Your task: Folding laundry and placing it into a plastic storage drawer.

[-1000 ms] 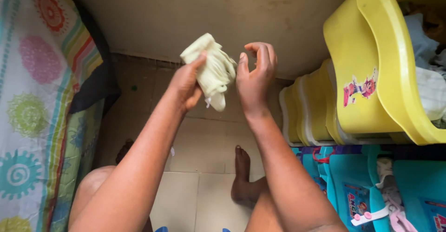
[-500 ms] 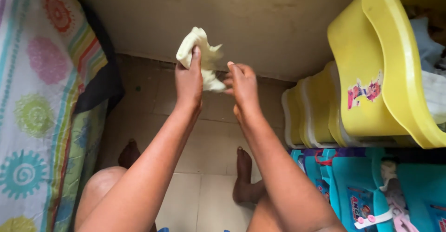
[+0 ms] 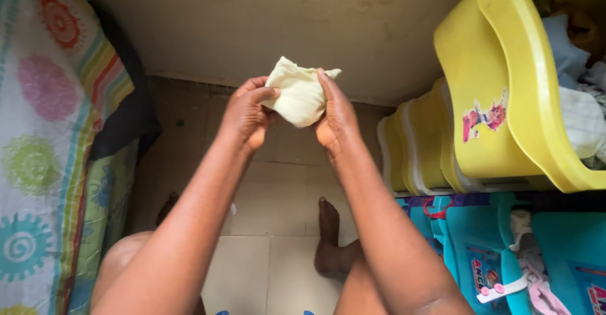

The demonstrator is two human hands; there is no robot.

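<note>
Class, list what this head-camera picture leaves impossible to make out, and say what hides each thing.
- Pale yellow cloth: bunched between left hand and right hand, so its kind is unclear.
- Yellow tub: cut off by the top and right edges; contents mostly hidden by its rim.
- Left foot: hidden behind the left forearm.

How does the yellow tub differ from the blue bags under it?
The yellow tub is hard, glossy plastic tipped on its side; the blue bags look soft and stand upright below it. The tub is far bigger. Both carry cartoon pictures and hold laundry.
</note>
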